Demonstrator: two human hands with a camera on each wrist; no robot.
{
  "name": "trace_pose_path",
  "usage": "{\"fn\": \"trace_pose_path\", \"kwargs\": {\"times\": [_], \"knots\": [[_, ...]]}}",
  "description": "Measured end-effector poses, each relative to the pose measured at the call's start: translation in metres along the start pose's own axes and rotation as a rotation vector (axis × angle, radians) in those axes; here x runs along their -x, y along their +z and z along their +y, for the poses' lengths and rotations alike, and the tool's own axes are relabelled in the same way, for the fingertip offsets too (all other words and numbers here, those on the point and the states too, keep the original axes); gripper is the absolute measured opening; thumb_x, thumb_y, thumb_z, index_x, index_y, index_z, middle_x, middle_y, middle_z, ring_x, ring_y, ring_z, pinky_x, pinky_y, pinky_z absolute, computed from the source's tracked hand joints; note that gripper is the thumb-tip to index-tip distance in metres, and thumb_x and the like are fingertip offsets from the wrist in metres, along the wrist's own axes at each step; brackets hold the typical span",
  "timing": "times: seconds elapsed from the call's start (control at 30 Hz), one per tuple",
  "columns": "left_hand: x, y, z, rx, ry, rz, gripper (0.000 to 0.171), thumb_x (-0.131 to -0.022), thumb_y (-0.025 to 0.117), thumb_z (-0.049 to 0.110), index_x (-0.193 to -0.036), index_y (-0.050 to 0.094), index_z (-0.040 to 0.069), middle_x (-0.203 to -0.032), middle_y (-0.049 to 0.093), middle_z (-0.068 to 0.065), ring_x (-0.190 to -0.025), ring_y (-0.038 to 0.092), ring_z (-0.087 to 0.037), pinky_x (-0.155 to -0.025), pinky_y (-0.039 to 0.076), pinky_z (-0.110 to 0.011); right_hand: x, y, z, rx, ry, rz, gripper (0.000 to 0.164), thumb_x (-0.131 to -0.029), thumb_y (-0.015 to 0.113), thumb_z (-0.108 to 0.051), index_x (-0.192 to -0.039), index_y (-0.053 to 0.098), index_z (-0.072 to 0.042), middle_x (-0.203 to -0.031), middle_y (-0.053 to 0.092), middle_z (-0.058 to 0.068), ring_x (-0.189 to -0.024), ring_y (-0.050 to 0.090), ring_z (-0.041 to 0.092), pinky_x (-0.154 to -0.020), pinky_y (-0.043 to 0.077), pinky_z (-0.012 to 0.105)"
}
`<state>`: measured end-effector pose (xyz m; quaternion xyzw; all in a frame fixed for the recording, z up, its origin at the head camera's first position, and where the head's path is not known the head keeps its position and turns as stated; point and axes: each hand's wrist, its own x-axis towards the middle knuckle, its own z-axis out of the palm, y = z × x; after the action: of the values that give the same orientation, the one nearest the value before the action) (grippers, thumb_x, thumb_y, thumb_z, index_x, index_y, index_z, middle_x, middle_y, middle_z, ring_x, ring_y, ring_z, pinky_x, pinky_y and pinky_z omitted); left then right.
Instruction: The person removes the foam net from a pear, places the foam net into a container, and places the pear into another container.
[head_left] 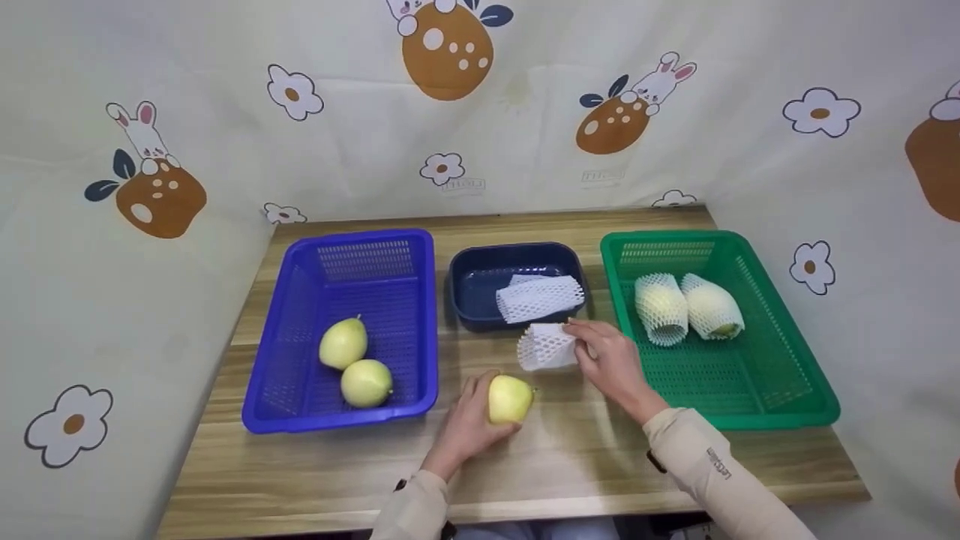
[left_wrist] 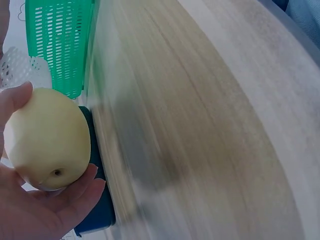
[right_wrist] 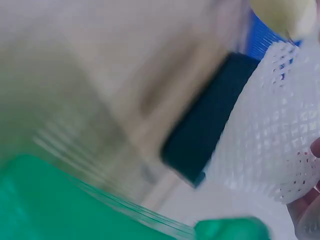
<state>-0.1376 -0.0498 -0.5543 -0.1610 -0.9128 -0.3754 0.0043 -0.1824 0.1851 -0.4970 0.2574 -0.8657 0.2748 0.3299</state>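
My left hand (head_left: 470,424) grips a yellow-green pear (head_left: 511,400) above the front middle of the table. In the left wrist view the thumb and fingers curl round the pear (left_wrist: 47,140), its dimpled end showing. My right hand (head_left: 611,364) pinches a white foam net sleeve (head_left: 546,347) by its right end, just above and right of the pear. The sleeve's other end points left. In the right wrist view the foam net sleeve (right_wrist: 270,125) looks widened, with fingertips at its edge and the pear close by its far end.
A blue basket (head_left: 259,382) with two bare pears (head_left: 355,364) stands at left. Behind the hands, a dark blue bin (head_left: 469,277) holds more foam net sleeves (head_left: 541,298). The green basket (head_left: 795,375) at right holds two pears in sleeves (head_left: 686,307). A patterned curtain (head_left: 525,150) surrounds the table.
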Motion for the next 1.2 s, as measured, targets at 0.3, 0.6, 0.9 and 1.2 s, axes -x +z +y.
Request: {"fn": "trace_pose_path", "kwargs": {"times": [0.3,0.6,0.9,1.2], "knots": [[0.0,0.001,-0.002,-0.03,-0.002,-0.009,0.08,-0.059,0.076,0.039,-0.125,0.04,0.012,-0.11,0.046,-0.011,-0.085,0.053,-0.03,-0.067,0.046,-0.043,-0.079,-0.02,0.004,0.048,0.032,0.095,0.026,-0.073,0.058,0.003,-0.096,0.067,-0.005,-0.1,0.063,0.011,-0.091,0.058,0.025,-0.076,0.046,0.036],[0.003,0.003,-0.003,-0.031,-0.022,-0.022,0.082,-0.06,0.076,0.039,-0.127,0.039,0.01,-0.111,0.046,-0.013,-0.086,0.054,-0.031,-0.068,0.046,-0.044,-0.114,0.004,0.02,0.18,0.078,0.07,0.029,-0.077,0.055,0.002,-0.101,0.067,-0.008,-0.108,0.061,0.008,-0.096,0.056,0.025,-0.076,0.045,0.039],[0.005,0.002,-0.004,-0.048,-0.033,-0.03,0.082,-0.059,0.076,0.04,-0.127,0.04,0.012,-0.109,0.046,-0.011,-0.084,0.055,-0.029,-0.067,0.046,-0.042,-0.114,0.031,0.032,0.251,0.102,0.067,0.028,-0.078,0.055,0.002,-0.102,0.066,-0.007,-0.107,0.061,0.01,-0.099,0.055,0.026,-0.068,0.047,0.043],[0.005,0.003,-0.003,-0.061,-0.033,-0.048,0.083,-0.058,0.077,0.039,-0.127,0.039,0.012,-0.108,0.047,-0.011,-0.082,0.055,-0.028,-0.068,0.046,-0.041,-0.108,0.053,0.033,0.327,0.085,0.012,0.028,-0.076,0.057,0.002,-0.102,0.066,-0.006,-0.104,0.061,0.011,-0.097,0.055,0.028,-0.069,0.047,0.045]]}}
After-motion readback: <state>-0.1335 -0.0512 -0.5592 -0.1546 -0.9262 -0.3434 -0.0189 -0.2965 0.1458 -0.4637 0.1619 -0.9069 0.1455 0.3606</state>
